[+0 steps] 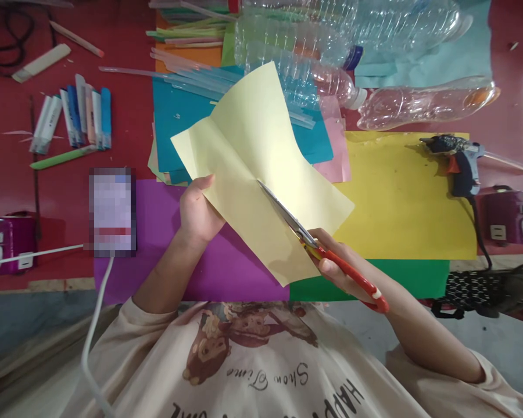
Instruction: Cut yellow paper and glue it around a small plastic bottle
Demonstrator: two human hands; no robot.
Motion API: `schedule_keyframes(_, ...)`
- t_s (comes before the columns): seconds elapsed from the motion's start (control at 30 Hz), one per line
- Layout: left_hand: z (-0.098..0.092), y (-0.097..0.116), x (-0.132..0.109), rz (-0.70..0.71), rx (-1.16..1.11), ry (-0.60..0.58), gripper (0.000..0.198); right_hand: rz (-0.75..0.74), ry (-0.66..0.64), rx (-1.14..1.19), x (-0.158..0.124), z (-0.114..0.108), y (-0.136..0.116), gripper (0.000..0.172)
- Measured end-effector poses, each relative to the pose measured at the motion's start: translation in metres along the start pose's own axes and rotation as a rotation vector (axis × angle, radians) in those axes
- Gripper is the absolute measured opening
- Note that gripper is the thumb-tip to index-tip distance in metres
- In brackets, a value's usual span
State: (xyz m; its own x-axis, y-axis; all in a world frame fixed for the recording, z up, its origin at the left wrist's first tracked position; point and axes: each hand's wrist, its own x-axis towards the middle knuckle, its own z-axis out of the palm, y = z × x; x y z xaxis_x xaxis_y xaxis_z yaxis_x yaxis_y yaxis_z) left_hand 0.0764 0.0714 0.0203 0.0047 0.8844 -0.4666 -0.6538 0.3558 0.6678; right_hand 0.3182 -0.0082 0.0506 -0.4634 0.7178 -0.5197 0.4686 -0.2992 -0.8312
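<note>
A sheet of pale yellow paper [244, 157] is held up over the table, creased and bent, with a cut running into it from its lower right side. My left hand [200, 209] pinches its left edge, thumb on top and the other fingers hidden beneath. In my right hand [337, 264] is a pair of scissors [353, 276] with red handles. Their blades lie along the cut, tips near the middle of the sheet. Purple paper [239, 255] and green paper [401, 278] lie under my hands.
Clear plastic bottles [427, 103] and drinking straws [192, 78] lie at the back on coloured sheets. A glue gun [462, 165] rests on yellow paper [401, 197] at right. Markers [72, 113], a phone [112, 212] with a white cable [96, 319] and a purple power socket [13, 238] are at left.
</note>
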Motion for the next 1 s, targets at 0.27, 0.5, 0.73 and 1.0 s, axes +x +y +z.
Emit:
schedule_keyframes(0.27, -0.002, -0.001, 0.000, -0.123, 0.089, 0.149, 0.026, 0.000, -0.124, 0.076, -0.003, -0.007, 0.003, 0.066)
schedule_keyframes(0.5, -0.003, -0.005, 0.000, -0.075, 0.099, 0.097, 0.019, -0.010, -0.127, 0.121, 0.002, -0.007, -0.002, 0.063)
schedule_keyframes(0.73, -0.006, -0.004, 0.001, -0.052, 0.132, 0.084, 0.023, 0.013, -0.106, 0.151, 0.007, -0.002, -0.004, 0.070)
schedule_keyframes(1.0, -0.005, 0.000, 0.000, -0.039, 0.153, 0.086, 0.025, 0.054, -0.105, 0.164, 0.009, 0.000, -0.007, 0.077)
